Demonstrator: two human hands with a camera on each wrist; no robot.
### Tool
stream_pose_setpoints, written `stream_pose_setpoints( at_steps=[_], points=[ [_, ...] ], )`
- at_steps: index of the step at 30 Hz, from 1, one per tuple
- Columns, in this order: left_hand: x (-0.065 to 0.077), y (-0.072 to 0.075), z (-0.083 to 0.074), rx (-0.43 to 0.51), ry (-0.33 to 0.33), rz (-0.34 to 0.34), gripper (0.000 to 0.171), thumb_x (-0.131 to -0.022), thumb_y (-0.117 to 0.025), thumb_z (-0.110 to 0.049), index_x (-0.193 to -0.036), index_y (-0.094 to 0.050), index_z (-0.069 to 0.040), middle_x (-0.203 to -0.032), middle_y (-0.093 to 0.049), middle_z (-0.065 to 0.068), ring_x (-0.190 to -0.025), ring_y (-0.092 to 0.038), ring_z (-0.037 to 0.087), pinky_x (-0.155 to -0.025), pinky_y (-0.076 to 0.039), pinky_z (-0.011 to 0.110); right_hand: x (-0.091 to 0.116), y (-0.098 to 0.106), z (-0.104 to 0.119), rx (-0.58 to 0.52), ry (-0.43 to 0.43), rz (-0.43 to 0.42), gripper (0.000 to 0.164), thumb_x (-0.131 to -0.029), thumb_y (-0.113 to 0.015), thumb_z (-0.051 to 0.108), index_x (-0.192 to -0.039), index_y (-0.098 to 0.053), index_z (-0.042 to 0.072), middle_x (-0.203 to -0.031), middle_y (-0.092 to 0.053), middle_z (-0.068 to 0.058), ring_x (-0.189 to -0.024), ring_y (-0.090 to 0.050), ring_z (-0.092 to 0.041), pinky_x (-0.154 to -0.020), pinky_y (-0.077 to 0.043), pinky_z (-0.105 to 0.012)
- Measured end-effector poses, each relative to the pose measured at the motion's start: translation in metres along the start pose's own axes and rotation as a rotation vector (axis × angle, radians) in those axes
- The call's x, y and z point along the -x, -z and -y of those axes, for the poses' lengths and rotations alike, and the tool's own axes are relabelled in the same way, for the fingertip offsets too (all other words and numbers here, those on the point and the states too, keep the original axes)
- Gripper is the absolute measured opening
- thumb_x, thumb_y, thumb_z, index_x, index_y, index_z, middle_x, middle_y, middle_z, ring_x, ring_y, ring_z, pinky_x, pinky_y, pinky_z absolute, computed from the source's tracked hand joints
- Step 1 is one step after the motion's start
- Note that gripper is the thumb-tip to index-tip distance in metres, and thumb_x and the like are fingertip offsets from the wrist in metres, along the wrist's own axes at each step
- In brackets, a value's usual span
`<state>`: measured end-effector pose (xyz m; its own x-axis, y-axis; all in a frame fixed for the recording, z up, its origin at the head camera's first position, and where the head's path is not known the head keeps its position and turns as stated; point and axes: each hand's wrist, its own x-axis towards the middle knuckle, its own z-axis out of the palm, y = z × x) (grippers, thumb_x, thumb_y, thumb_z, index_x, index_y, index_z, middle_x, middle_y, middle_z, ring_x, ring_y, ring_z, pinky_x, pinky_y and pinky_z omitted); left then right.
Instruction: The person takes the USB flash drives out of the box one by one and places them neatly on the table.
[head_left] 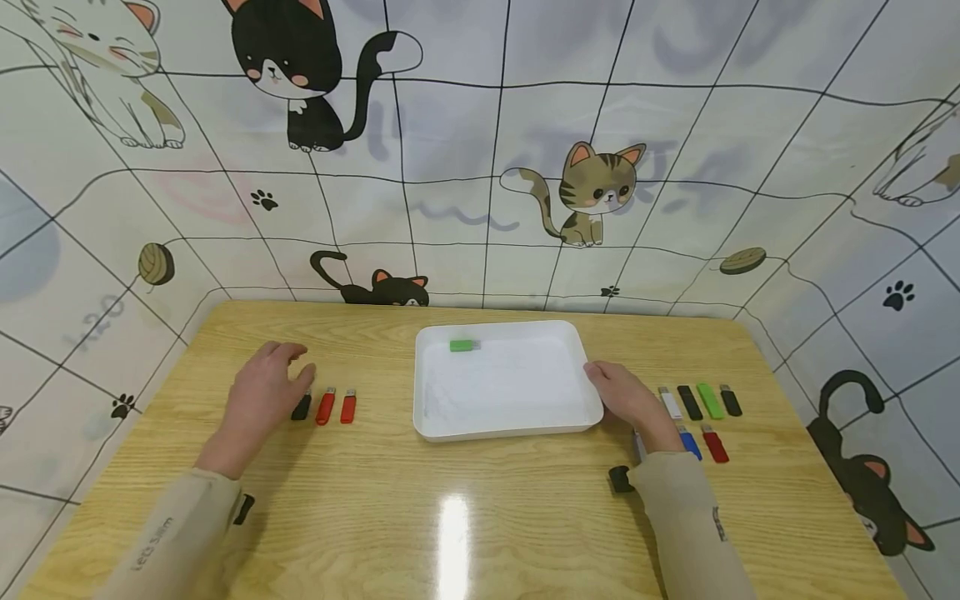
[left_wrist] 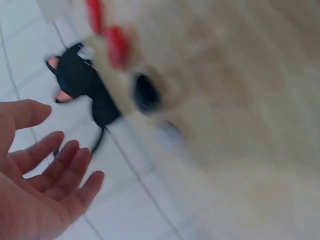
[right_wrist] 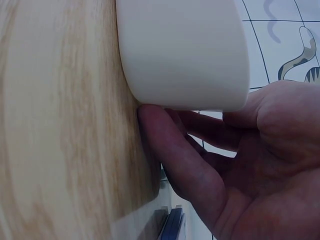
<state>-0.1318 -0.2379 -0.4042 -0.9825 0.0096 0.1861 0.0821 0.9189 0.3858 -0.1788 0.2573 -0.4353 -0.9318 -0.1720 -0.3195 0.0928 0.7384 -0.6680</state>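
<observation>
A white tray (head_left: 510, 387) lies mid-table with a green USB stick (head_left: 462, 345) inside, near its back left. My right hand (head_left: 626, 396) holds the tray's right end; in the right wrist view the thumb is by the rim and a finger (right_wrist: 175, 155) meets the lower side. My left hand (head_left: 262, 387) hovers over the left of the table, fingers loosely bent and holding nothing. Beside it lie a black USB stick (head_left: 302, 407) and two red USB sticks (head_left: 326, 407). The left wrist view, blurred, also shows a whitish piece (left_wrist: 170, 135) by the black one.
Right of the tray are several more USB sticks: white (head_left: 671, 403), black (head_left: 690, 402), green (head_left: 709, 401), another black (head_left: 731, 401), blue (head_left: 690, 443) and dark red (head_left: 715, 444). My right forearm partly covers this group. A cat-patterned cloth (head_left: 450, 208) surrounds the wooden table (head_left: 360, 517).
</observation>
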Motion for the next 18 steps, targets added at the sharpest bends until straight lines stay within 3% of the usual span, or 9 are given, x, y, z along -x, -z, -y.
stream_pose_setpoints(
  at_steps=[4,9,14,18],
  points=[
    [-0.008,-0.006,-0.036,0.051,-0.152,-0.061,0.032,-0.09,-0.061,-0.017,-0.114,-0.064,0.004,-0.112,-0.058,0.021,-0.098,-0.058,0.038,-0.081,-0.049,0.053,0.0,0.001,0.0,0.01,0.007,-0.002,0.057,-0.106,-0.027,0.032,-0.141,-0.041,-0.01,-0.13,-0.053,-0.025,-0.115,-0.05,-0.034,-0.103,-0.036,-0.053],
    [-0.02,-0.015,-0.08,0.06,-0.342,-0.024,0.032,-0.09,-0.062,-0.019,-0.117,-0.064,-0.002,-0.113,-0.058,0.012,-0.098,-0.058,0.029,-0.081,-0.052,0.045,0.0,0.001,0.0,0.01,0.005,-0.005,0.057,-0.106,-0.027,0.032,-0.141,-0.042,-0.01,-0.129,-0.054,-0.025,-0.113,-0.05,-0.033,-0.103,-0.036,-0.053],
    [-0.033,-0.029,-0.111,0.029,-0.545,0.093,0.032,-0.092,-0.061,-0.022,-0.119,-0.064,-0.005,-0.114,-0.06,0.006,-0.099,-0.06,0.022,-0.083,-0.052,0.038,0.001,0.001,0.0,-0.001,-0.005,-0.002,0.056,-0.106,-0.028,0.032,-0.141,-0.042,-0.009,-0.126,-0.056,-0.023,-0.108,-0.052,-0.031,-0.1,-0.038,-0.051],
    [-0.044,-0.043,-0.125,-0.028,-0.621,0.207,0.033,-0.094,-0.058,-0.025,-0.12,-0.064,-0.006,-0.116,-0.061,0.005,-0.102,-0.06,0.02,-0.089,-0.05,0.036,0.002,0.002,0.001,-0.016,-0.01,0.0,0.056,-0.106,-0.028,0.032,-0.141,-0.043,-0.009,-0.123,-0.058,-0.022,-0.105,-0.054,-0.029,-0.097,-0.041,-0.049]
  ],
)
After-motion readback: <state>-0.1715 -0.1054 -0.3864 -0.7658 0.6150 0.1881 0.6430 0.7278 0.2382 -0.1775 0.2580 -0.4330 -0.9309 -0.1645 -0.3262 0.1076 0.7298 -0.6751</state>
